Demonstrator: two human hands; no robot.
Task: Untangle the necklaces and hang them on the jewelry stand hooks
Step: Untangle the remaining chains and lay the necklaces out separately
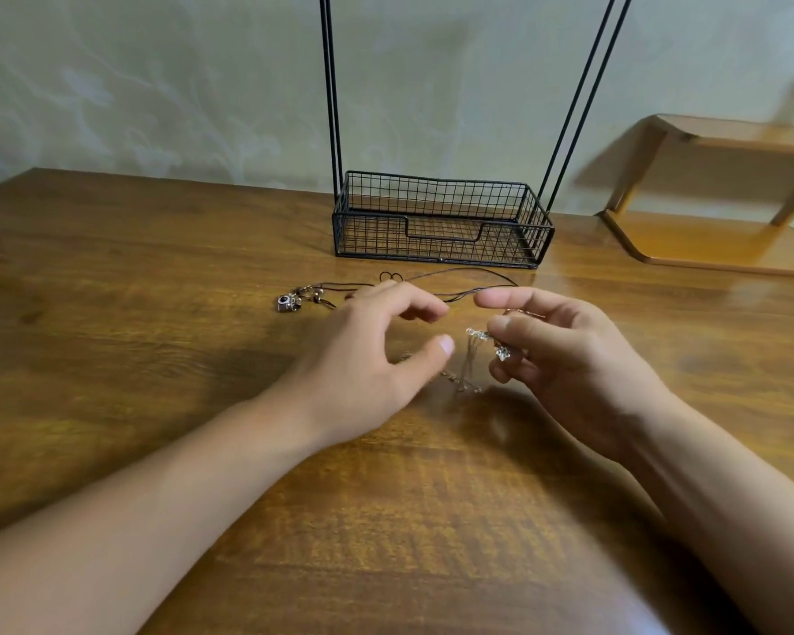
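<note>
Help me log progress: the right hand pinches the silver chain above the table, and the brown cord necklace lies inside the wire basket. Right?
Not quite. The head view shows the brown cord necklace on the table, in front of the wire basket. The right hand does pinch the silver chain.

You have no text, label, brand, number or sign to read anywhere in this view.
</note>
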